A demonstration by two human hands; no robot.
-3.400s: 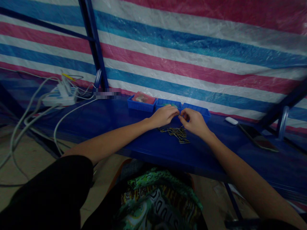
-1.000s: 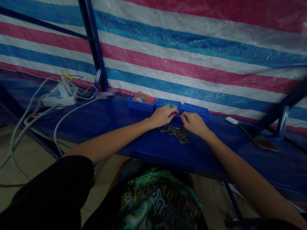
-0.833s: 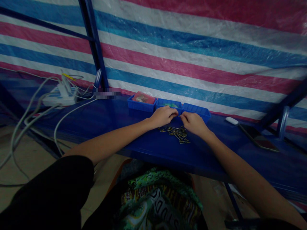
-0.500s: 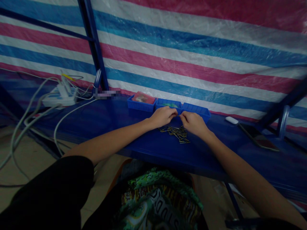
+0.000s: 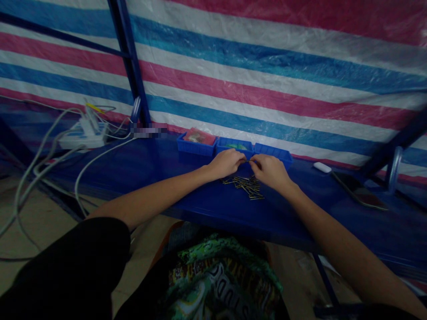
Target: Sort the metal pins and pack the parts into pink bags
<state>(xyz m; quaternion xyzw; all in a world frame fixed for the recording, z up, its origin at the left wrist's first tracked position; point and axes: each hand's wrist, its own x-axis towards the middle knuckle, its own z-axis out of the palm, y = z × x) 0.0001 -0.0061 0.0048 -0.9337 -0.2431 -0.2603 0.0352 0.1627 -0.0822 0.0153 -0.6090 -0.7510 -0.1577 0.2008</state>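
We work at a long, smooth blue metal bench point(image 5: 207, 206), a row of three rectangular blue plastic bins point(image 5: 196, 148) along its back, presumably set there to leave the front free. Our left hand point(image 5: 227, 162) and right hand point(image 5: 269, 170) sit just beside each other, fingertips pinched together; a loose pile of slim brass-coloured metal pins point(image 5: 247, 184) lies just below, likely for easy reach. Between the fingertips runs a thin dark-gold piece point(image 5: 247, 161), both hands clamped on it, probably for steadiness.
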